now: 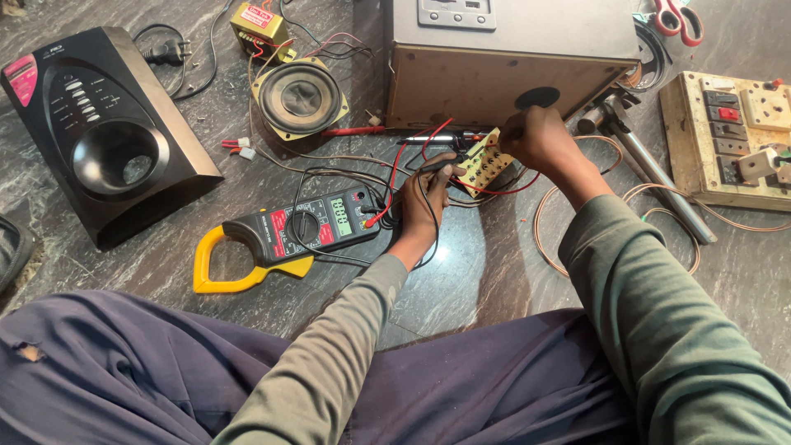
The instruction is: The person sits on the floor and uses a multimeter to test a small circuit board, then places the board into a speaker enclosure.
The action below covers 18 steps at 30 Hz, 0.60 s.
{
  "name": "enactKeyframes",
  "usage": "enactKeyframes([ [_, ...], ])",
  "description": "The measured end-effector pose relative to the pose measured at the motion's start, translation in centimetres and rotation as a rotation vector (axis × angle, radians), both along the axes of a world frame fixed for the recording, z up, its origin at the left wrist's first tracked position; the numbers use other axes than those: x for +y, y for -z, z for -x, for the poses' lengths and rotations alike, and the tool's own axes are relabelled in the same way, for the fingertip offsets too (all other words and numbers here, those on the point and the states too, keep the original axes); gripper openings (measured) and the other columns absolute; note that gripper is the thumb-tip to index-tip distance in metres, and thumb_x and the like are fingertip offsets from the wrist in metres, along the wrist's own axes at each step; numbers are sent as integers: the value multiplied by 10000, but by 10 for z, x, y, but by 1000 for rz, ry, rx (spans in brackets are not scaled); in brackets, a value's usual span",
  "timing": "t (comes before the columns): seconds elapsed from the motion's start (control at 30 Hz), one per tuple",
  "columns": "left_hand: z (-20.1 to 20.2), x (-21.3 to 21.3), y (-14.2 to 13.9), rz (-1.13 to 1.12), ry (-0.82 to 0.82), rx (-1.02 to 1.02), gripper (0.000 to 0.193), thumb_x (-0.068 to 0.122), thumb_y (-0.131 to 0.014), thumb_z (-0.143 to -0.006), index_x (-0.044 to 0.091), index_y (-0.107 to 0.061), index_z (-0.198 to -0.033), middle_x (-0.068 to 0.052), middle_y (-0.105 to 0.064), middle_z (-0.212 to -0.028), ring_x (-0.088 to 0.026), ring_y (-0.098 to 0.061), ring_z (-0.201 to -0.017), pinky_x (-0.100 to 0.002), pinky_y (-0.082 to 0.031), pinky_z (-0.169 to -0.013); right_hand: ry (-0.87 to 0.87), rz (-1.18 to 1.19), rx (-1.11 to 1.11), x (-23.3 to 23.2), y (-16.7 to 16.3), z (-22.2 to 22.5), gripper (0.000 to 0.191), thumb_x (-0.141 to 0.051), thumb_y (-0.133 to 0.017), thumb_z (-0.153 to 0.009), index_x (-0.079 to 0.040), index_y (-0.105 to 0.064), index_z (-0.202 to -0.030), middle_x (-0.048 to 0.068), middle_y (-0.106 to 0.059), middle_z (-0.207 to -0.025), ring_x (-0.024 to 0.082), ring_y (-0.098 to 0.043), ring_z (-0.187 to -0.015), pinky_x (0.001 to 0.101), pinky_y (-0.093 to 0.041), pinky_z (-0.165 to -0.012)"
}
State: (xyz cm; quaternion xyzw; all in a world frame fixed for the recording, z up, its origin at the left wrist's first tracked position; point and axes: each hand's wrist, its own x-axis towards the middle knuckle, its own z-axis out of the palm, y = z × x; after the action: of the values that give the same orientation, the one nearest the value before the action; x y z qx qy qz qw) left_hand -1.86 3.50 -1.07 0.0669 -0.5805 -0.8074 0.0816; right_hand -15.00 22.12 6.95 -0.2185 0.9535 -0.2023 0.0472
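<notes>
The small yellowish circuit board (pixel 484 162) sits at mid-scene, just in front of the brown speaker cabinet (pixel 511 62), tilted up off the dark marble floor (pixel 486 255). The right hand (pixel 540 138) is closed around the board's far edge, steadying it. The left hand (pixel 428 198) is closed on a black meter probe (pixel 441 165), its tip laid against the near-left side of the board; whether the tip touches a solder point is too small to tell. A red probe lead (pixel 395 177) and black leads run from there to the clamp meter (pixel 284 235), which lies just left of the left hand with its yellow jaw pointing left and its display lit.

By the look of it, the step in hand is probing the board for a reading. The next move seems to call for holding the board still and seating the probe tip squarely, then glancing left to the display without letting the tip slip.

Further out, a loose speaker driver (pixel 299 99) and a small transformer (pixel 259 29) lie at the far left of the cabinet, and a black speaker front panel (pixel 99 132) lies at the far left. A wooden switchboard (pixel 733 136) sits at the right, with red-handled scissors (pixel 677 18) beyond it.
</notes>
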Motion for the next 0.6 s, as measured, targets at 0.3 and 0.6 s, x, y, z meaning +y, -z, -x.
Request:
enactKeyframes([
  [0.3, -1, 0, 2, -26, 14, -11, 330, 307, -613, -1034, 65, -681, -1248, -25, -780, -978, -44, -466, -574, -216, -435, -544, 21, 8, -39, 0, 1, -2, 178, -75, -759, -782, -19, -800, -946, 193, -761, -888, 311, -751, -825, 384, -581, -769],
  [0.6, 0, -1, 4, 64, 13, -12, 322, 292, -595, -1041, 83, -690, -1267, -5, -789, -979, -43, -467, -575, -215, -414, -528, 26, 2, -47, 0, 4, 1, 162, -88, -756, -781, -30, -802, -926, 186, -763, -874, 302, -753, -819, 381, -581, -774],
])
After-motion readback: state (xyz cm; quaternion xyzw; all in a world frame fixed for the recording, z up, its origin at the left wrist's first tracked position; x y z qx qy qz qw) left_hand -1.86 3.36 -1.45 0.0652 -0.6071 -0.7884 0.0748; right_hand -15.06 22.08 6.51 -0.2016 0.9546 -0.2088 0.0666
